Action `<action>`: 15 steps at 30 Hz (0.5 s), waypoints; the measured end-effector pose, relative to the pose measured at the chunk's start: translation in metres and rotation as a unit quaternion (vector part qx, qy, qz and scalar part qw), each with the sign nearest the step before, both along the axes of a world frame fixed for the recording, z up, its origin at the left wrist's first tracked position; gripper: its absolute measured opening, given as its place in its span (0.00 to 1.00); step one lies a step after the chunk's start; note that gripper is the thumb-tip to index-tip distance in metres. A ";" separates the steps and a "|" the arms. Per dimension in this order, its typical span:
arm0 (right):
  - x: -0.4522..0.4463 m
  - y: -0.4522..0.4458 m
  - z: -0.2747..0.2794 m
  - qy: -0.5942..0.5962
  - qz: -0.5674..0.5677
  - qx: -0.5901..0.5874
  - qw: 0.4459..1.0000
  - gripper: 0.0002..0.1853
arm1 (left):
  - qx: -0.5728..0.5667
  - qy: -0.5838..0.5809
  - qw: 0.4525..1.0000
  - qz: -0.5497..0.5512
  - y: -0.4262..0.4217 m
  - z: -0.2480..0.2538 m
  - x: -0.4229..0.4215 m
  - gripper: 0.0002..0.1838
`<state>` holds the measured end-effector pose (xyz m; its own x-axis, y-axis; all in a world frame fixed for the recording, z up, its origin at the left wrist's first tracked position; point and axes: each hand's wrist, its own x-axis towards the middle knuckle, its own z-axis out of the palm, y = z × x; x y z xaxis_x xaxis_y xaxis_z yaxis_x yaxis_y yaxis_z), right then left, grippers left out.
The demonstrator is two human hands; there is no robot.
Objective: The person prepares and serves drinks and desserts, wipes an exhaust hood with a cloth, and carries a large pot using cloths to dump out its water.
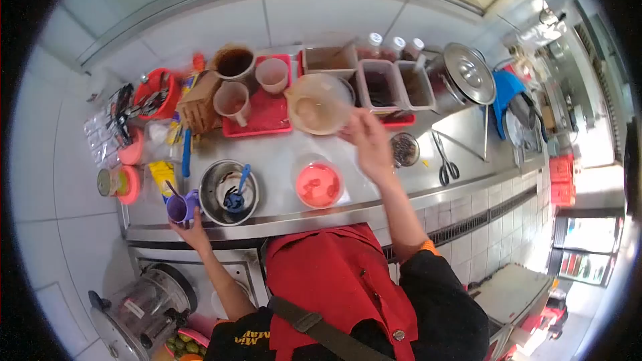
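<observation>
My left hand (pixel 192 230) is closed round a small purple cup (pixel 179 208) at the counter's front edge, with a dark spoon handle sticking out. My right hand (pixel 369 144) grips the side of a translucent plastic jug (pixel 319 103), held above the counter and a little blurred. Beside the purple cup stands a steel bowl (pixel 229 192) with white and dark contents and a blue utensil (pixel 239 188) in it. A clear tub (pixel 319 185) of red contents sits below the jug, in front of me.
Two plastic measuring jugs, one a pink-tinted jug (pixel 232 100), stand on a red tray (pixel 257 117). Food tubs (pixel 380 85) and a large lidded pot (pixel 467 73) line the back. Scissors (pixel 447 160) and a round container (pixel 404 150) lie right. A red basket (pixel 157 93) is left.
</observation>
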<state>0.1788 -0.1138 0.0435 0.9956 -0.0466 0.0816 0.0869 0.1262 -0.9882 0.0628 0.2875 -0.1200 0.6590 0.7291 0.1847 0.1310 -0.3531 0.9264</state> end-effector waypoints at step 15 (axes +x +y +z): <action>-0.073 -0.231 0.061 -0.051 -0.025 -0.527 0.848 0.11 | 0.100 0.029 0.989 0.106 -0.050 0.027 -0.037 0.41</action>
<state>0.1056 -0.3446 0.1044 0.9798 0.0640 0.1895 0.1579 -0.8289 -0.5367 0.0254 0.2380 -0.0926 0.5094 0.8044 0.3057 0.2717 -0.4874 0.8298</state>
